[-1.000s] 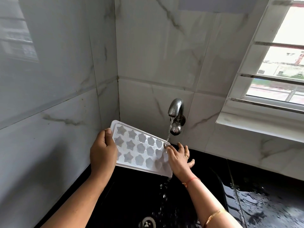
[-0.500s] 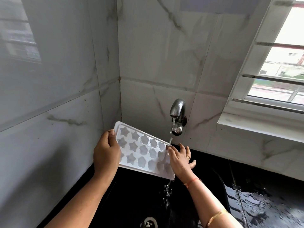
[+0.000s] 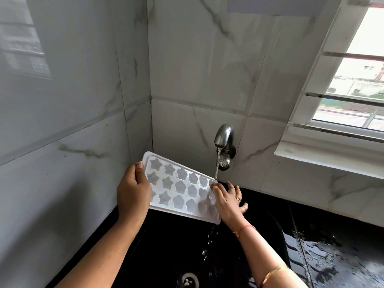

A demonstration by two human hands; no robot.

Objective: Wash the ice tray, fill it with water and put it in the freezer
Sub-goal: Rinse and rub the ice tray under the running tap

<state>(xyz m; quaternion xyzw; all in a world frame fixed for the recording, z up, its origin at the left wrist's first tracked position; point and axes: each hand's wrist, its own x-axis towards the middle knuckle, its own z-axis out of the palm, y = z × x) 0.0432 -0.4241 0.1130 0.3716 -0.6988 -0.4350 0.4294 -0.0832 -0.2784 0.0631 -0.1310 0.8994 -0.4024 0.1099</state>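
Note:
A white ice tray (image 3: 180,189) with star and flower shaped cells is held tilted over the black sink (image 3: 170,252), its right end lower. My left hand (image 3: 133,193) grips the tray's left end, thumb on its top rim. My right hand (image 3: 227,201) holds the right end with the thumb on top and fingers spread behind it. A thin stream from the steel tap (image 3: 223,146) lands on the tray's right end, and water drips off the lower right corner into the sink.
The sink's drain (image 3: 188,280) lies at the bottom centre. A wet black counter (image 3: 332,260) extends to the right. Marble-look tiled walls (image 3: 68,142) close in on the left and back. A white window sill (image 3: 332,161) juts out at right.
The tray has stayed under the tap with both hands holding it. The water stream looks steadier now, and less water runs off the lower corner than a second ago.

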